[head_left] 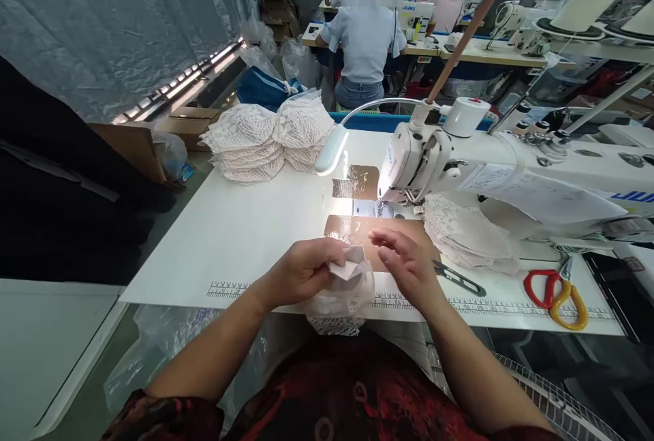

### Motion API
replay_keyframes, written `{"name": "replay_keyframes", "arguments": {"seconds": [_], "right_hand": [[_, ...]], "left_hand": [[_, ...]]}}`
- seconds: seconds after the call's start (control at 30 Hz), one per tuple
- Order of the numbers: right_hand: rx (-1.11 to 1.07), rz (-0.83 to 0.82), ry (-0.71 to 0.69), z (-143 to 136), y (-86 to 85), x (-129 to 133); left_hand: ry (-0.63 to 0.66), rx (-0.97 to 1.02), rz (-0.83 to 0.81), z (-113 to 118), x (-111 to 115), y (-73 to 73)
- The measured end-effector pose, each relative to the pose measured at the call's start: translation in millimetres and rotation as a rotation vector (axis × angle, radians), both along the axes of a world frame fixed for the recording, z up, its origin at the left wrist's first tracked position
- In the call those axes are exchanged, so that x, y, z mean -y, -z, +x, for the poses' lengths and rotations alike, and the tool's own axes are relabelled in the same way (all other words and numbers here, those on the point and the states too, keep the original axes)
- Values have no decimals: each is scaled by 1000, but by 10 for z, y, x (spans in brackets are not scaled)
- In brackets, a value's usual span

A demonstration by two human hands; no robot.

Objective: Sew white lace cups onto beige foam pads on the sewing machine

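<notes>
My left hand (314,265) is closed on a pale lace bra cup (345,298), which hangs over the table's front edge. A small white folded edge of the cloth sticks up between thumb and fingers. To the right, my right hand (403,260) is held apart from the cloth with its fingers spread and nothing in them. Beneath it lies a brown board (352,226) on the table, in front of the white sewing machine's needle area (382,208).
Stacks of lace cups (250,144) stand at the back left; more lace pieces (464,236) lie under the machine arm. Thread snips (460,279), scissors (556,294) and a dark phone (623,291) lie right. A lamp (332,149) overhangs the table. A co-worker (364,39) sits ahead.
</notes>
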State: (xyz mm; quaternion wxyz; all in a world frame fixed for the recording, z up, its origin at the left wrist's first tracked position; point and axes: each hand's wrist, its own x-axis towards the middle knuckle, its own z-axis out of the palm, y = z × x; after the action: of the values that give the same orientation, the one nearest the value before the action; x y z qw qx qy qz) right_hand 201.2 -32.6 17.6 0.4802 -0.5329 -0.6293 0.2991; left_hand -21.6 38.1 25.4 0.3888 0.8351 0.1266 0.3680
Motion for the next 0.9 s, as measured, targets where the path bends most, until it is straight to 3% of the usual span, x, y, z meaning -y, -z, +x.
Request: {"name": "replay_keyframes", "arguments": {"seconds": [0.17, 0.3, 0.37, 0.47, 0.53, 0.6, 0.67, 0.73, 0.83, 0.9], "right_hand": [[-315, -318, -344, -197, 60, -165], [-452, -497, -475, -242, 155, -117], [-517, -513, -401, -198, 205, -68], [-686, -458, -98, -57, 273, 53], [-805, -428, 93, 64, 296, 178], [-871, -416, 255, 194, 287, 331], [-903, -402, 402, 335, 243, 485], [-940, -353, 534, 484, 167, 615], [-971, -183, 647, 675, -1, 756], [-958, -54, 643, 728, -142, 823]], "left_hand": [[40, -45, -12, -6, -15, -73], [-123, -75, -157, -65, -19, -42], [-241, -50, -341, -138, -71, -11], [-390, -13, -618, -333, -271, 3], [-439, -152, -702, -503, -462, -24], [-528, -421, -613, -656, -634, -67], [-705, -670, -326, -744, -730, -105], [-791, -792, -38, -734, -737, -119], [-654, -802, 150, -554, -703, -85], [-543, -809, 213, -370, -768, -32]]}}
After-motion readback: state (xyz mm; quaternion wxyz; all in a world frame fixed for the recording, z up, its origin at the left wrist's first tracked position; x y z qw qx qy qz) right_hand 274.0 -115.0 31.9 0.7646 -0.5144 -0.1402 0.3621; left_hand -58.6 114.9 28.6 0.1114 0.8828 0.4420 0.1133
